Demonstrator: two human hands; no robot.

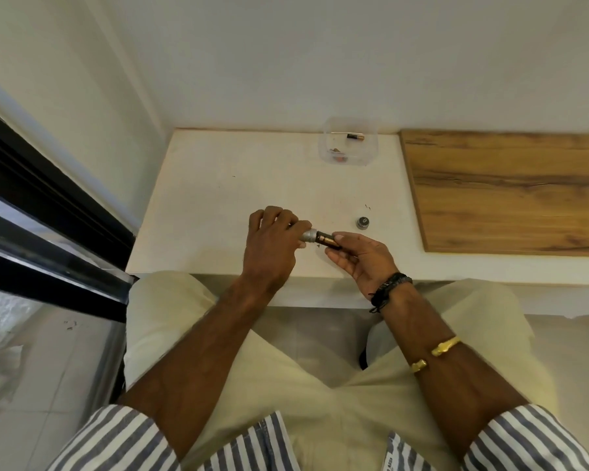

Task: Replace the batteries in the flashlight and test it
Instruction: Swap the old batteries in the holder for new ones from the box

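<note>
Left hand (269,246): closed around silver flashlight (308,235), above white table's (201,198) near edge
Right hand (357,258): fingers pinching dark battery holder (329,241); its end meets flashlight's open end
End cap (363,222): upright on table, right of hands, apart
Clear container (349,141): far edge; holds battery (355,137); small reddish items

Silver flashlight (307,234) held level above the white table's near edge, tail end open, battery holder (327,242) half out. Its cap (363,222) upright nearby. Spare battery (355,137) flat in the clear tub.
</note>
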